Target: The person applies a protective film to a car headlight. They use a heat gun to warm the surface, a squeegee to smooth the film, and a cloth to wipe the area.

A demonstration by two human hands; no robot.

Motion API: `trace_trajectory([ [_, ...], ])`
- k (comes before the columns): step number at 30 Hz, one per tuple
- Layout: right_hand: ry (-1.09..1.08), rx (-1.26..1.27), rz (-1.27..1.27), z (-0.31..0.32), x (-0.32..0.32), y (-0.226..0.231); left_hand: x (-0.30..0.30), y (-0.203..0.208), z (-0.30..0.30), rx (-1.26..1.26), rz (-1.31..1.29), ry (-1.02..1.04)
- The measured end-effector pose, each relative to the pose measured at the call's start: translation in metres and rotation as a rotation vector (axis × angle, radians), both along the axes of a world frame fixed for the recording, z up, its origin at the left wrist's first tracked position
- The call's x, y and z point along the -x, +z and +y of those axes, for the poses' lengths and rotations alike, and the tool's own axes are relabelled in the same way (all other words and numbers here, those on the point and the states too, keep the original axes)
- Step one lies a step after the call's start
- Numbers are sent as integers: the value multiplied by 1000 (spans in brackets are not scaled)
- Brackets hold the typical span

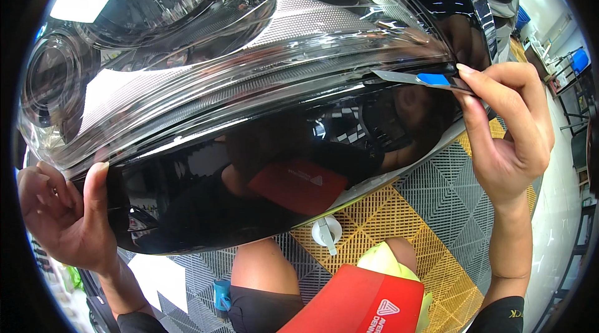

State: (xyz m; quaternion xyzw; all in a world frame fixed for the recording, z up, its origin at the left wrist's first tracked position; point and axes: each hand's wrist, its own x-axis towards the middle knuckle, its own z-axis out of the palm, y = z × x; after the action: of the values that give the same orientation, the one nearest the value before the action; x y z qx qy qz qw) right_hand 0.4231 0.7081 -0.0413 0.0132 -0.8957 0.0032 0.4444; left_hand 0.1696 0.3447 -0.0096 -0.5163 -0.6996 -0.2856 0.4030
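Note:
A glossy black car body panel (268,164) runs below a clear headlight (175,27), with a narrow seam between them. My right hand (508,127) pinches a slim knife with a blue part (433,79) between thumb and fingers. Its thin blade points left and lies along the seam near the headlight's right end. At the panel's left end is my left hand (72,217), palm turned up and fingers loosely curled. The left thumb is apart from the fingers and touches the panel's upper edge; no held thing shows there.
A red pouch-like piece (349,302) lies over my lap beside a yellow-green cloth (380,258). On the grey and yellow grated floor (437,233) are a white round object (326,234) and a blue bottle (222,298). Shelving and a blue chair stand far right.

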Motion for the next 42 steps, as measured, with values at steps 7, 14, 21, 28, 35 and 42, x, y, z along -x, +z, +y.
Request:
trace_trajectory([
  [7,4,-26,-3,-2,-4,3,5,1,-6,32,-13,7],
  [14,-9,-34,-10,3,-4,4,4,2,-5,5,-33,11],
  [21,-25,-37,-20,6,-6,3,7,-1,-7,0,-26,15],
  [28,-26,-40,5,4,-6,2,9,-2,-9,3,-24,15],
  [35,-38,-131,-13,2,-10,10,12,-2,-12,10,-3,30],
  [42,-47,-205,-22,-1,-13,18,11,-2,-14,9,-31,16],
])
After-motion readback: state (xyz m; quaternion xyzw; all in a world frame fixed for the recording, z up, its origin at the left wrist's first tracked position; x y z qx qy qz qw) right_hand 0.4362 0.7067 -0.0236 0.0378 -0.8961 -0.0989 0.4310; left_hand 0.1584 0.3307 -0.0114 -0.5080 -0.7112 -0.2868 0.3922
